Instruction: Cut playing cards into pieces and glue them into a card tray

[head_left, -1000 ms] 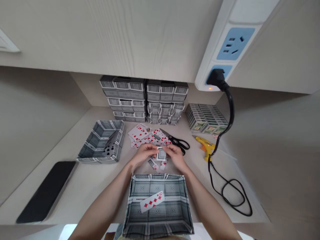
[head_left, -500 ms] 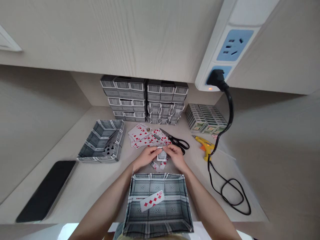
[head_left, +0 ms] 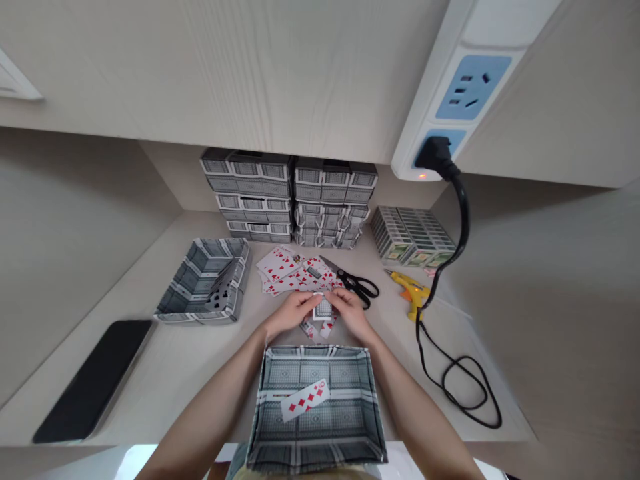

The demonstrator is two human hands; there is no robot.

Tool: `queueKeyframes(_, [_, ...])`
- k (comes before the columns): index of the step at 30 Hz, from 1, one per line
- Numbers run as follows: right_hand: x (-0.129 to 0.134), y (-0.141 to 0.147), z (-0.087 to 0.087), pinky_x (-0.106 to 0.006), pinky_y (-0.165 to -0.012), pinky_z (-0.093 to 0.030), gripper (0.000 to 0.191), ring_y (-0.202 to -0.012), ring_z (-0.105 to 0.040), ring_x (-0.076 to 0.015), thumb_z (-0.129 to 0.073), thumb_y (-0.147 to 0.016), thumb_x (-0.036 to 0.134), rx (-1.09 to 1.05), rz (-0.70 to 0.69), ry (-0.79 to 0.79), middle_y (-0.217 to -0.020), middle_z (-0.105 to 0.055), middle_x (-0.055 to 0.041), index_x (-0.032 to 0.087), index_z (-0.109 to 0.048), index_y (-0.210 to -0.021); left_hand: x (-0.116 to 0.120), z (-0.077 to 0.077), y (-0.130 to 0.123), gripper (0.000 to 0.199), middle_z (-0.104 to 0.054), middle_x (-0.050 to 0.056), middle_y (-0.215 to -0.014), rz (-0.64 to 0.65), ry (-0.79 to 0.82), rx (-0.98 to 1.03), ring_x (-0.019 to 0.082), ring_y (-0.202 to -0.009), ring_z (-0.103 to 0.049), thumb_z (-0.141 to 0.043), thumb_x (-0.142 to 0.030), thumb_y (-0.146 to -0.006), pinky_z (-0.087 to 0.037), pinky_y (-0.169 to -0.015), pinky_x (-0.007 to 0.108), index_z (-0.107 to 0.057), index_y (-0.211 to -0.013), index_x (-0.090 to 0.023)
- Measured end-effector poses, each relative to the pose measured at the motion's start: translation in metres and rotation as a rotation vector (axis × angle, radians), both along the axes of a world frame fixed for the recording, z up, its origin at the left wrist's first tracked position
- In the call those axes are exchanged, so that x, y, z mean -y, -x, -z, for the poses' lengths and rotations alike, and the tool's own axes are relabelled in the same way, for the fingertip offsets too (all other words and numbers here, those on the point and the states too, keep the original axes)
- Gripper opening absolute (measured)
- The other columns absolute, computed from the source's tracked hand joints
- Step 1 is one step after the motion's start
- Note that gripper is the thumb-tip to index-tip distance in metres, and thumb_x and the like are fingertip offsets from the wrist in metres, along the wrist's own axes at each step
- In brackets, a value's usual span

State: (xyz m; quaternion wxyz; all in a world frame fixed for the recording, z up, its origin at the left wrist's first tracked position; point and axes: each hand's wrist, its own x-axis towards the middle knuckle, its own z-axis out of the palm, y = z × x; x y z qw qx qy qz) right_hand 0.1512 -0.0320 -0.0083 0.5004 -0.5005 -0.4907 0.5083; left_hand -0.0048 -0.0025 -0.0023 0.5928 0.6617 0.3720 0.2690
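Between my left hand [head_left: 291, 311] and my right hand [head_left: 351, 311] is a small grey patterned card piece [head_left: 323, 308] with a white edge, its back facing up. Fingers of both hands pinch it at its sides. Just below it, cut red-suited card pieces [head_left: 327, 328] lie on the table. An open box [head_left: 316, 377] made of patterned cards stands between my forearms, with a strip of a diamond card [head_left: 304, 401] inside. Beyond my hands, face-up red cards [head_left: 280, 265] are spread in a loose pile, and black-handled scissors [head_left: 356, 283] lie at its right.
A second card box [head_left: 200, 317] with black-suited cards stands left, near a black phone [head_left: 93, 380]. Stacked card boxes [head_left: 255, 207] and card packs [head_left: 413, 233] are at the back. A yellow glue gun [head_left: 413, 292] and looped cable [head_left: 483, 400] lie right, below a power strip [head_left: 455, 100].
The card piece has tilted slightly between my fingers. Both hands have stayed nearly in place, and the view has shifted very slightly.
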Motion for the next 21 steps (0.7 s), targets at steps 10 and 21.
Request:
queueKeyframes(10, [-0.0007, -0.0008, 0.0008, -0.022, -0.047, -0.024, 0.035, -0.049, -0.031, -0.0084, -0.053, -0.075, 0.047, -0.005, -0.051, 0.004, -0.052, -0.036, 0.0051, 0.018, -0.045, -0.056, 0.0002, 0.0000, -0.0003, 0.041, -0.041, -0.005, -0.046, -0.009, -0.011, 0.008, 0.007, -0.044, -0.037, -0.043, -0.048, -0.080, -0.030, -0.044, 0.019, -0.045, -0.056, -0.015])
queueKeyframes(21, [-0.0012, -0.0015, 0.0028, -0.022, -0.044, -0.022, 0.040, -0.046, -0.029, -0.0077, -0.053, -0.075, 0.048, 0.058, -0.024, -0.022, -0.048, -0.034, 0.0058, 0.018, -0.043, -0.052, 0.0020, -0.0006, -0.0015, 0.044, -0.038, -0.005, -0.045, -0.032, -0.038, 0.004, 0.006, -0.044, -0.033, -0.045, -0.049, -0.078, -0.027, -0.044, 0.019, -0.042, -0.052, -0.014])
